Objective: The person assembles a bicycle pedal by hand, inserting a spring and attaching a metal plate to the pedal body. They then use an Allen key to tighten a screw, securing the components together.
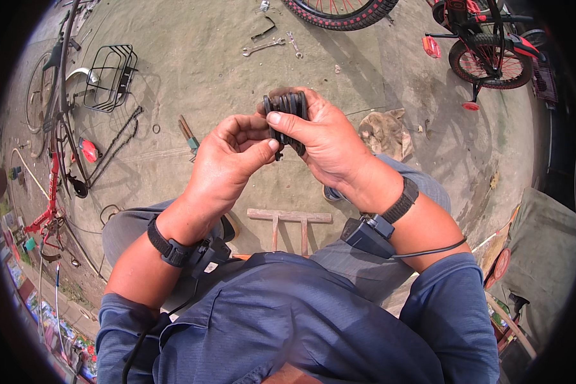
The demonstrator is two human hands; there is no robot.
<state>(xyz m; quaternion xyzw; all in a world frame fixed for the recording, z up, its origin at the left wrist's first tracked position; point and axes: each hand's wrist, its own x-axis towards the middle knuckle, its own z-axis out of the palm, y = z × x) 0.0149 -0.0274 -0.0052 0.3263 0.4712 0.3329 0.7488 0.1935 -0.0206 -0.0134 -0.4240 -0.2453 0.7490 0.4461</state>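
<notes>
A black ribbed part fills your closed right hand; left of it, your curled left hand touches its edge, grip unclear.

The right hand covered part of the black ribbed piece. The bicycle wheel was cut off by the top edge.

A dull green-grey floor carried the things. On it lay a long wrench. Just right of that wrench was a shorter spanner, and just beyond it a bent black piece. Well to its left lay a black wire basket; nearer the wearer than the wrench were, leftward, a small dark ring and, rightward, a crumpled tan cloth.
</notes>
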